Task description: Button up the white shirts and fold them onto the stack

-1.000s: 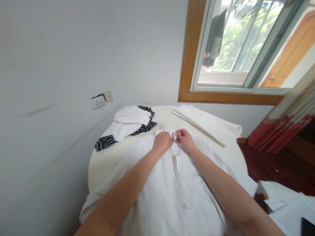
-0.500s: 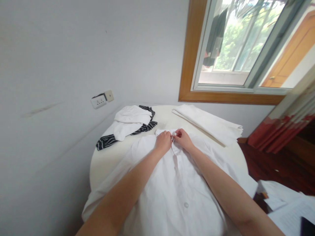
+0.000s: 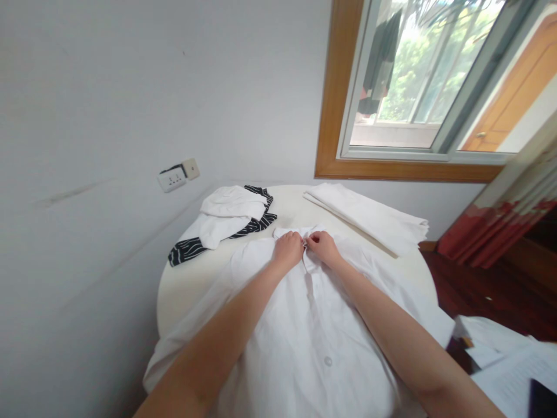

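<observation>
Shirt (image 3: pixel 285 348) white, lightly creased; round button (image 3: pixel 328 361) on front.

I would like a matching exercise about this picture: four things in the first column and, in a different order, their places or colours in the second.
1. White shirt
2. Folded cloth
3. Curtain
4. Socket

A. Pale above, red towards the bottom
B. Set in the wall, left of the window
C. Held by the left hand and right hand
D. Lying on the table, untouched

Pairs: 1-C, 2-D, 3-A, 4-B
</observation>
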Demonstrator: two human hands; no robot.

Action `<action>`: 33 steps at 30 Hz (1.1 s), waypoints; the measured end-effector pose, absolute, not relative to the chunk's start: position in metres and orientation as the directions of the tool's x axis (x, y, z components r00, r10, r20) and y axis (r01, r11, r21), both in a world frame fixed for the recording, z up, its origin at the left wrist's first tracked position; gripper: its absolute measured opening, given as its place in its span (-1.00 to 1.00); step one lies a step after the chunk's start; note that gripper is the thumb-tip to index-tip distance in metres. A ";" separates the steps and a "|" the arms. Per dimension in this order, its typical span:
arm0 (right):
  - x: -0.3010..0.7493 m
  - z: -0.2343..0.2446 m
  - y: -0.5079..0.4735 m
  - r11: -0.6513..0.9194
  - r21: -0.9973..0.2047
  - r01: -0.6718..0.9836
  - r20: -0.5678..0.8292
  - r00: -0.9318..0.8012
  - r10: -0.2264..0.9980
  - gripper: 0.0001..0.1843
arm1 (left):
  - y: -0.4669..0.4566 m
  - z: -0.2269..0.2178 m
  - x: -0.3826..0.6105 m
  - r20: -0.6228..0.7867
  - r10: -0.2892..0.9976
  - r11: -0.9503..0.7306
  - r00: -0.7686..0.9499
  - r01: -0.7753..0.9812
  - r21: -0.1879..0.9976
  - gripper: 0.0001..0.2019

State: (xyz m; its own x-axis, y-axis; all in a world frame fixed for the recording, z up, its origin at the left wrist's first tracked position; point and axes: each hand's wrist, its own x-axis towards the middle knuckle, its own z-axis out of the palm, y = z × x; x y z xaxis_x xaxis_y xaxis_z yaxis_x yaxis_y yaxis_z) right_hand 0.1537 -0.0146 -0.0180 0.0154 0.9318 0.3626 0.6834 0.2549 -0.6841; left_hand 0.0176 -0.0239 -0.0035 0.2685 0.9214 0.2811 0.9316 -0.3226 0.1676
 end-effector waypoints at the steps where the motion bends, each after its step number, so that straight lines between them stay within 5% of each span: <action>1: 0.154 -0.019 -0.015 0.253 -0.683 0.685 0.358 0.013 0.933 -0.77 | -0.024 -0.003 0.018 0.279 0.922 -0.322 0.270 0.933 0.162 -0.81; 13: 0.162 -0.013 -0.012 0.332 -0.721 0.608 0.351 -0.091 0.932 -0.79 | -0.030 0.007 0.029 0.157 0.969 -0.211 0.192 0.970 0.119 -0.73; 33: 0.167 -0.023 -0.014 0.346 -0.631 0.695 0.413 -0.077 0.908 -0.89 | -0.026 -0.007 0.017 0.263 0.933 -0.308 0.248 0.926 0.219 -0.81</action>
State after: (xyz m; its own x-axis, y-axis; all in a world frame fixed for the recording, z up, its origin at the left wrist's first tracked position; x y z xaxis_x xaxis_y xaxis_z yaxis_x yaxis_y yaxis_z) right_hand 0.1672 -0.0143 -0.0225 -0.0769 0.9075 0.4129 0.6949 0.3458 -0.6305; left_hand 0.0169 -0.0259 -0.0066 0.2478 0.9325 0.2627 0.9258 -0.3078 0.2195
